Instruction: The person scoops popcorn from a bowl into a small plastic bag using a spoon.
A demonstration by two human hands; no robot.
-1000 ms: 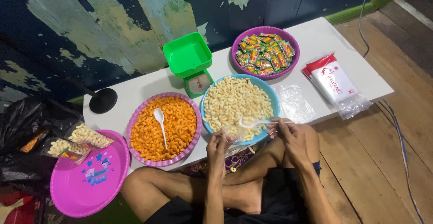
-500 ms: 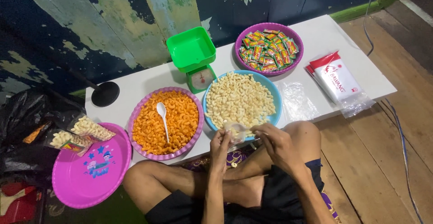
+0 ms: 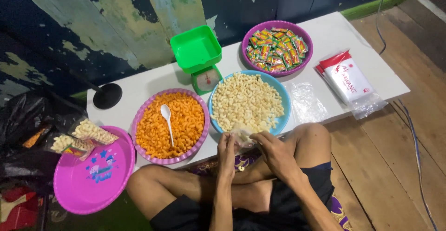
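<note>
Both of my hands meet at the near edge of the white table (image 3: 153,80), just below the blue bowl (image 3: 284,115) of pale curled snacks. My left hand (image 3: 226,150) and my right hand (image 3: 273,153) together pinch a small clear plastic bag (image 3: 242,135) that holds some of the pale snacks. To the left stands a purple bowl (image 3: 139,122) of orange curled snacks with a white spoon (image 3: 167,119) lying in it. I sit cross-legged on the floor in front of the table.
A green kitchen scale (image 3: 199,56) stands behind the bowls. A purple bowl of wrapped candies (image 3: 276,47) sits at the back right. Empty clear bags (image 3: 304,103) and a red-and-white packet stack (image 3: 348,80) lie at right. A pink tray (image 3: 90,175) with filled snack bags (image 3: 83,135) sits left.
My right hand held a white spoon over the blue bowl a second ago; now the spoon is gone from it and both hands have drawn together on the small bag at the bowl's near rim.
</note>
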